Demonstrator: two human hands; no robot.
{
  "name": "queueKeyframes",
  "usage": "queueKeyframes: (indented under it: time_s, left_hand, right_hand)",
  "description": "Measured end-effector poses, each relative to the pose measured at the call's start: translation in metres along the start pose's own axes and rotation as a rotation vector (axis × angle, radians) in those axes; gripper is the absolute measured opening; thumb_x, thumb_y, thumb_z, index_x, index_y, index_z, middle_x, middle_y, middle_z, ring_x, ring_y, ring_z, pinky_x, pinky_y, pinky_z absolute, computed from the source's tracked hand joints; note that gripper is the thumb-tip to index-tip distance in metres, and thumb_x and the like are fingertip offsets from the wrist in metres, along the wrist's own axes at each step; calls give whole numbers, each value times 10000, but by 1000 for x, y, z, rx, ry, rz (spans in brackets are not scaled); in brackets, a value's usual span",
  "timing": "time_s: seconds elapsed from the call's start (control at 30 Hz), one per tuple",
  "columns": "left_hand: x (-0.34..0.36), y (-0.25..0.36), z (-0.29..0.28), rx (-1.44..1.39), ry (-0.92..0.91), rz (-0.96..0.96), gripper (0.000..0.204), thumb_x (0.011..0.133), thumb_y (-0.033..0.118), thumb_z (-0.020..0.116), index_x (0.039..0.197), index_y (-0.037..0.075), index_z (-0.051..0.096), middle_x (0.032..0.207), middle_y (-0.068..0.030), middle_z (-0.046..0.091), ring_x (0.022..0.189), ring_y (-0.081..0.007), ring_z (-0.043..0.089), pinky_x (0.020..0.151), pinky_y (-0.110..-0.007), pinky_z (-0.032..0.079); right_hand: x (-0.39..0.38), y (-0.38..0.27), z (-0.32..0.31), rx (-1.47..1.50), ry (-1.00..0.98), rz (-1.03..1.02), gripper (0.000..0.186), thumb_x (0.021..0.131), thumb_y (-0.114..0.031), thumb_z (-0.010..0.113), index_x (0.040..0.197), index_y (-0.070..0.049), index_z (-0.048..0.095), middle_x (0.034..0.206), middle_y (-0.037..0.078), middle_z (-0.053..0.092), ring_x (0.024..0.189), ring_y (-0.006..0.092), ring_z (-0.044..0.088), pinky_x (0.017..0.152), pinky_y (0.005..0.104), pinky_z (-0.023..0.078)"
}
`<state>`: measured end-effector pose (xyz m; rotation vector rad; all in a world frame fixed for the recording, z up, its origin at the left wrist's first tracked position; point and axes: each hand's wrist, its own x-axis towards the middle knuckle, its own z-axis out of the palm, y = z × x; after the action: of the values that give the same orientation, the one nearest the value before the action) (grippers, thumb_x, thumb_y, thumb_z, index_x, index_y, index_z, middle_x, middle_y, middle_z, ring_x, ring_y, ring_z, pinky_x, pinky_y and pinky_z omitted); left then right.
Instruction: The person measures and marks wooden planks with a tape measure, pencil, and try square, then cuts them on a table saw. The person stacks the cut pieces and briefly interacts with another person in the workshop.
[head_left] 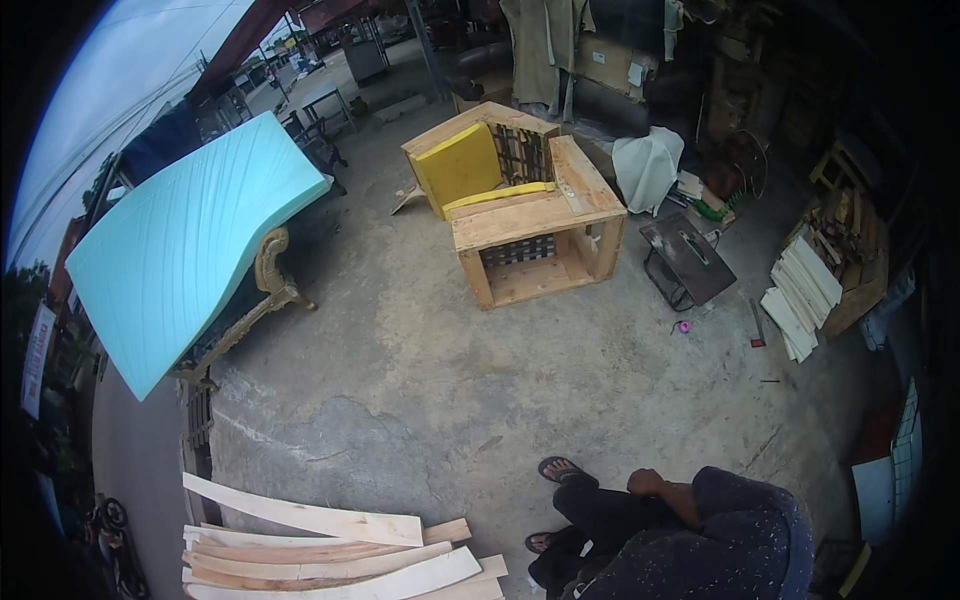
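At the lower right, my right hand [645, 482] is curled above my dark-trousered legs, with the forearm bent out of a dark, white-flecked sleeve. Its fingers look closed, but whether anything is in them is too small to make out. My left hand does not show. Below are my feet [560, 468] in dark flip-flops on the concrete floor [400, 370]. Nearest on the left lies a stack of pale, curved wooden boards [330, 560], apart from the visible hand. Farther off stands a bare wooden chair frame [535, 237] with webbing and yellow foam [460, 167].
A light-blue foam sheet [200, 240] drapes over a carved furniture frame [265, 290] at left. A small dark table [688, 260], a pink roll [684, 327] and a hammer [757, 325] are at right. Pale wood strips [803, 290] lie beyond. A parked motorcycle [112, 540] stands lower left.
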<state>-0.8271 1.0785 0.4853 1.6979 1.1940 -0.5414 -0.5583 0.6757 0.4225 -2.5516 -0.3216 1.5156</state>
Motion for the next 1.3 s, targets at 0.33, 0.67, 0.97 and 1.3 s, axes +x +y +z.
queueKeyframes:
  time_s: [0.33, 0.67, 0.97, 1.3]
  left_hand:
    - [-18, 133, 101, -77, -269, -233, 431, 1054, 316, 502, 1317, -15, 586, 1229, -186, 671, 1128, -300, 656, 899, -409, 546]
    - [-112, 412, 338, 715, -505, 395, 469, 1003, 406, 545, 1257, 37, 686, 1227, -197, 703, 1165, -338, 678, 1009, -390, 518]
    - [-59, 460, 439, 1356, -393, 233, 731, 1015, 656, 400, 1636, 294, 268, 1711, -182, 121, 1551, -474, 130, 1204, -674, 228]
    - [12, 488, 561, 1470, -483, 268, 647, 1031, 562, 455, 1586, 235, 398, 1619, -303, 290, 1412, -507, 423, 1150, -582, 389]
  right_hand:
    - [-81, 211, 60, 370, 162, 384, 346, 791, -325, 658, 960, -59, 801, 1066, 205, 752, 1012, 381, 727, 868, 465, 583]
    - [-104, 316, -75, 1537, 525, 461, 205, 907, -217, 631, 841, -54, 737, 845, 98, 771, 627, 177, 744, 526, 335, 583]
    - [-89, 287, -225, 824, 125, 586, 1061, 865, -723, 628, 1665, -227, 140, 1637, 354, 175, 1436, 578, 348, 1125, 667, 354]
    - [107, 523, -240, 637, 143, 851, 396, 916, -306, 623, 1252, -112, 698, 1421, 185, 556, 1242, 509, 538, 976, 653, 478]
